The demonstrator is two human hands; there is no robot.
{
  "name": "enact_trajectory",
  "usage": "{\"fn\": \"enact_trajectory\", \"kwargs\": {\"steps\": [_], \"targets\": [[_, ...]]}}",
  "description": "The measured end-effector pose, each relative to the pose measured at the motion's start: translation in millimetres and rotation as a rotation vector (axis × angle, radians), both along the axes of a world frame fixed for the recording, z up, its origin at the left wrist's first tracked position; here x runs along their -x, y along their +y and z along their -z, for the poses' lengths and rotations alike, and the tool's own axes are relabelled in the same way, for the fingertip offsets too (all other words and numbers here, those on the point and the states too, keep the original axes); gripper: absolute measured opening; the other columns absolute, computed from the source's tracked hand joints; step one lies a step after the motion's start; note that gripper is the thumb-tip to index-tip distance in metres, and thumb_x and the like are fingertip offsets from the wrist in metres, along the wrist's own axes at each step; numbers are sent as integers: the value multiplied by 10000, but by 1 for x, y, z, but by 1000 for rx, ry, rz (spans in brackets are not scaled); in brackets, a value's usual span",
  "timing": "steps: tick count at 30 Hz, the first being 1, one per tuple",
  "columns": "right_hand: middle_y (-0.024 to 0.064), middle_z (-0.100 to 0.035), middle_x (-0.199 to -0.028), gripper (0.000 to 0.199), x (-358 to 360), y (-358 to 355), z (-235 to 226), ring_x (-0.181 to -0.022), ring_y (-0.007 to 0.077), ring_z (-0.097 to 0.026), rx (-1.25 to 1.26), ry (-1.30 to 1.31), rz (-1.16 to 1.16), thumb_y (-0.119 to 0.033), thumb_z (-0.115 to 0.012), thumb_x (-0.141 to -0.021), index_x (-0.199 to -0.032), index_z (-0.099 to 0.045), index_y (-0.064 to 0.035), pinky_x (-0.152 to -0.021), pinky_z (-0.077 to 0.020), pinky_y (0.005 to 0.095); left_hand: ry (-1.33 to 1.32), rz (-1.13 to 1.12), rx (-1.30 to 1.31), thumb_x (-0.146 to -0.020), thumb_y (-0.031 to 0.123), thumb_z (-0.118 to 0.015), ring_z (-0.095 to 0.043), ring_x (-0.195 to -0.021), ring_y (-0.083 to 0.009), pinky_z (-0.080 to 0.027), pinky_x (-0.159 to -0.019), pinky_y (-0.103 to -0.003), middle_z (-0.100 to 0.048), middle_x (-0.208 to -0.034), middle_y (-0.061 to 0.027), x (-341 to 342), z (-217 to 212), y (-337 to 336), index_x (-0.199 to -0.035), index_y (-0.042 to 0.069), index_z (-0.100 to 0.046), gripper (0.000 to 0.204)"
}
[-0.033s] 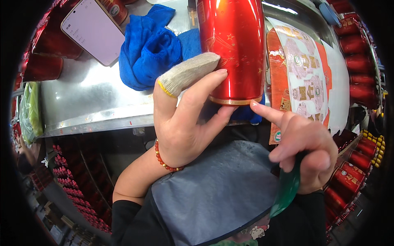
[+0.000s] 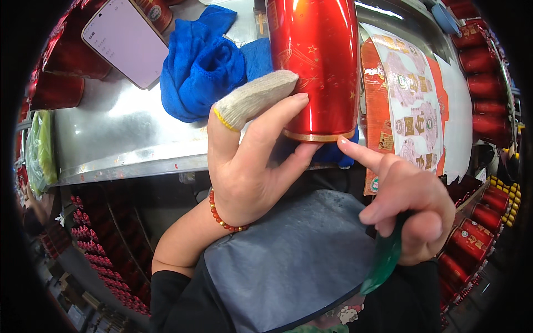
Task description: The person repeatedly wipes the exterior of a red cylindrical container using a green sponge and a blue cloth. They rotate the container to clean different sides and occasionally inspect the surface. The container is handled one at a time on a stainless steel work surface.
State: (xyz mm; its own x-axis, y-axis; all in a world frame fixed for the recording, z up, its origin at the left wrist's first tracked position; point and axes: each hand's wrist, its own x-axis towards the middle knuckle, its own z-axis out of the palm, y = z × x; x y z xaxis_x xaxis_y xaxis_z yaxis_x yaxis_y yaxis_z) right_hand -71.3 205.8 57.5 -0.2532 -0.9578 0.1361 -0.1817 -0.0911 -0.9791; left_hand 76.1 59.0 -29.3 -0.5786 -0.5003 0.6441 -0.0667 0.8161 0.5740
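Head view: the left hand [image 2: 252,166] grips the lower end of a shiny red can [image 2: 316,61], its thumb (in a beige knitted finger cot [image 2: 255,97]) pressed on the side. The can is above the metal table [image 2: 116,133]'s near edge, beside a blue cloth [image 2: 202,61]. The right hand [image 2: 411,205] closes on a green scraper [image 2: 383,261], possibly plastic, forefinger touching the can's gold rim. A phone [image 2: 125,39] lies at the far left corner.
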Motion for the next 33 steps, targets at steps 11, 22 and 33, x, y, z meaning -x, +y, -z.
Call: {"fn": "enact_trajectory", "kwargs": {"steps": [11, 22, 33], "targets": [[-31, -496, -580, 684, -9, -6, 1, -549, 128, -442, 55, 108, -108, -597, -431, -1046, -898, -730, 0, -1039, -459, 715, -27, 30, -9, -749, 83, -891, -620, -1194, -296, -477, -1024, -372, -679, -1309, -132, -4, 1, -1, -1283, 44, -675, 578], [-22, -479, -563, 673, -7, 0, 6, -514, 105, -447, 87, 165, -27, -584, -434, -1058, -841, -692, -2, -1026, -461, 724, -66, 66, -36, -773, 163, -901, -579, -1269, -300, -452, -1072, -387, -619, -1383, -163, -4, -1, -4, -1344, 24, -617, 653], [-51, -586, -804, 230, 18, -11, 36, -678, 4, -484, -252, 9, 282, -110, -780, -928, -1048, -609, -13, -606, -370, 177, -25, 252, -621, -889, 143, -786, -385, -1474, -277, -318, -1223, -423, -340, -1608, -167, 6, 1, -5, -1621, -7, -196, 952]]}}
